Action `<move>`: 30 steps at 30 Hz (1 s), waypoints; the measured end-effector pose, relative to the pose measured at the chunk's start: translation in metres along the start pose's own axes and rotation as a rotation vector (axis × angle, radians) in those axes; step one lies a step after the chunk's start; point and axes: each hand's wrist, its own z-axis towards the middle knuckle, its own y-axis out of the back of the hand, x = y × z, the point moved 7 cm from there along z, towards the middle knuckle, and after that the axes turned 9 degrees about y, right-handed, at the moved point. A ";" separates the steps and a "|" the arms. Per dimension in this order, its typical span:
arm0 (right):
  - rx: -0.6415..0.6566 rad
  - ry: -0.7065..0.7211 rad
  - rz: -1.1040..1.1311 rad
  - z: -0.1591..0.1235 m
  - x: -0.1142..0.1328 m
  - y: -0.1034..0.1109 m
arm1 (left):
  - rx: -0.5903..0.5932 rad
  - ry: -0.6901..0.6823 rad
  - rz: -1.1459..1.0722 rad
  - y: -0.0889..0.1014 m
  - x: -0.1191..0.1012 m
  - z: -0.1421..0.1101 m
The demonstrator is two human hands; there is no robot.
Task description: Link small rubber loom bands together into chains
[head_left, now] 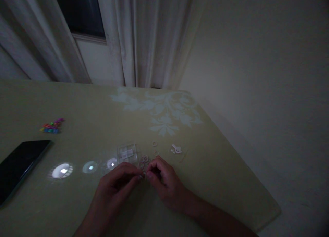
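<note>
My left hand is closed in a pinch, with a tiny shiny piece showing at its thumb and fingertip; its exact kind is too small to tell. Close beside it, my right hand also pinches with thumb and forefinger. Whatever its fingertips hold is hidden or too small to name. Just beyond the fingertips lies a small pile of pale rings, partly covered by the hands. Two loose rings lie apart, one ring farther back. A clear plastic compartment box sits behind my left hand.
Right of the rings lies a small white key-shaped piece with tiny bits beside it. A black phone rests at the left, with a heap of colourful small pieces behind it. The table meets a wall at the right.
</note>
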 end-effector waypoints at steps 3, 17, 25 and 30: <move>0.010 0.004 0.040 -0.001 0.002 -0.003 | 0.018 0.008 -0.017 -0.002 -0.001 -0.002; 0.083 0.173 -0.280 0.001 -0.001 -0.012 | -0.183 -0.048 -0.069 0.025 -0.002 -0.005; 0.201 0.307 -0.684 -0.002 -0.016 -0.035 | -0.236 0.023 -0.201 0.025 -0.004 -0.003; 0.135 0.226 -0.524 0.002 -0.009 -0.024 | -0.191 0.039 -0.201 0.021 -0.001 -0.003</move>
